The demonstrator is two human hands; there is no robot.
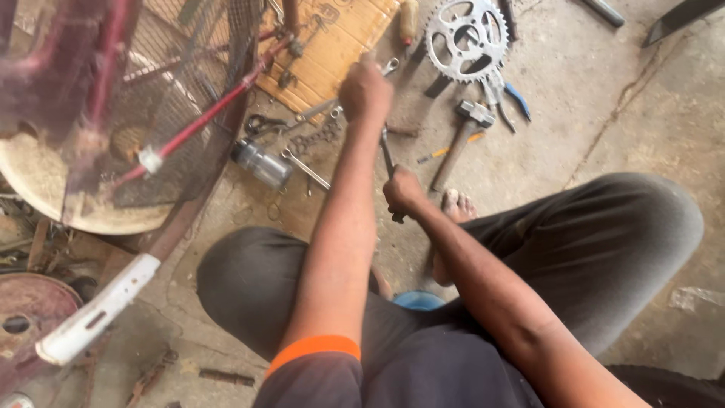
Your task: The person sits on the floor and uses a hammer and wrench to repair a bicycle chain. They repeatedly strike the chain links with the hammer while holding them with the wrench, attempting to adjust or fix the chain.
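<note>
A rough, cracked concrete floor point(604, 98) carries everything. At about twelve o'clock lies a flattened sheet of cardboard point(340, 38), and just right of it a toothed steel sprocket point(466, 34). Below the sprocket rest blue-handled pliers point(507, 94) and a wooden-handled hammer point(461, 140). Toward eleven o'clock lie a short chain point(317, 138), a slim spanner point(306, 168) and a small grey canister point(260, 162). At seven o'clock rusty pliers point(151, 375) lie flat.

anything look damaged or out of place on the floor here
Tools lie scattered loose on the concrete floor: a hammer, blue-handled pliers and a sprocket. A crack runs through the floor right of them.
</note>
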